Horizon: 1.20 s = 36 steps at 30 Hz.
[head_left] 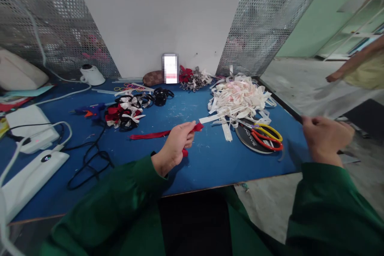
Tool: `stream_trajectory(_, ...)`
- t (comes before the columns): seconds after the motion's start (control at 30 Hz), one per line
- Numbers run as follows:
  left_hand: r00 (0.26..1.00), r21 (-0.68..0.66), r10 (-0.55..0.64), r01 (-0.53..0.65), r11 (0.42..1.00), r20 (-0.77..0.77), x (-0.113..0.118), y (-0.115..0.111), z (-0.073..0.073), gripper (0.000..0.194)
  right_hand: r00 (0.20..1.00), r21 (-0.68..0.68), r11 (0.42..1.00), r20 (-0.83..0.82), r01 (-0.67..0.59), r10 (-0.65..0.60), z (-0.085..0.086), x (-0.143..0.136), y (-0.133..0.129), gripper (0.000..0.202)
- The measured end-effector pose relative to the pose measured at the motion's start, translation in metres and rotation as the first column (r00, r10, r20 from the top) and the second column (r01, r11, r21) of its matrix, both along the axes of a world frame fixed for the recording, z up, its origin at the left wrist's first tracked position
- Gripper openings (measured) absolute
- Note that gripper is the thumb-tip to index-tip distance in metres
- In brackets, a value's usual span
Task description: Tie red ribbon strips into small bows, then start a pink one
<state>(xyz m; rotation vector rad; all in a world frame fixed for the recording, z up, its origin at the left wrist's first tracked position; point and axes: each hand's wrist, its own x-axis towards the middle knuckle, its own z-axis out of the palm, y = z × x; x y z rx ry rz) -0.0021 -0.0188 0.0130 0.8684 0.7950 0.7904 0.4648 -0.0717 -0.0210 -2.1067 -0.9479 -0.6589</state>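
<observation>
My left hand (177, 144) is closed in a pinch round a red ribbon (150, 135). One end of it trails left over the blue table, its folded tip shows at my fingertips, and another red piece hangs below the hand. Just beyond my fingertips, a white strip (210, 119) reaches out of a heap of white and pale pink ribbon strips (240, 98). Off the table's right edge, my right hand (327, 136) is raised in a fist, slightly blurred; what it holds, if anything, is hidden. Scissors (268, 142) with yellow and orange handles rest on a black round disc (247, 138).
Finished-looking red, white and black bows (123, 114) lie left, beside a blue glue gun (90, 111). A lit phone (170, 69) leans against a white board (168, 20). White power bank (36, 180) and cables occupy the table's left side. Another person's arm (354, 62) is at far right.
</observation>
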Motion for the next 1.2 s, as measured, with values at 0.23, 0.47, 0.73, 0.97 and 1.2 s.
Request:
stream_trajectory(0.23, 0.99, 0.208, 0.119, -0.102, 0.973, -0.07, 0.005, -0.003, 0.005, 0.039, 0.653, -0.069, 0.65, -0.04, -0.757, 0.757, 0.068, -0.207, 0.021, 0.026)
stream_trajectory(0.47, 0.954, 0.298, 0.285, -0.248, 0.922, -0.087, 0.004, 0.005, 0.008, 0.022, 0.16, 0.159, 0.321, -0.616, -0.934, 0.771, 0.063, -0.32, 0.056, 0.026)
stream_trajectory(0.73, 0.979, 0.098, 0.146, -0.132, 0.986, -0.145, -0.003, 0.016, 0.007, 0.024, -0.098, 0.573, 0.41, -0.657, -0.709, 0.747, 0.035, -0.308, 0.08, 0.022)
stream_trajectory(0.97, 0.964, 0.168, 0.113, -0.073, 0.983, -0.241, -0.005, 0.017, 0.009, 0.028, -0.273, 0.8, 0.483, -0.583, -0.355, 0.765, 0.042, -0.269, 0.097, 0.017)
stream_trajectory(1.2, 0.945, 0.249, 0.119, -0.042, 0.967, -0.306, -0.009, 0.019, 0.015, 0.027, -0.248, 0.858, 0.514, -0.494, 0.019, 0.833, 0.06, -0.223, 0.108, 0.017)
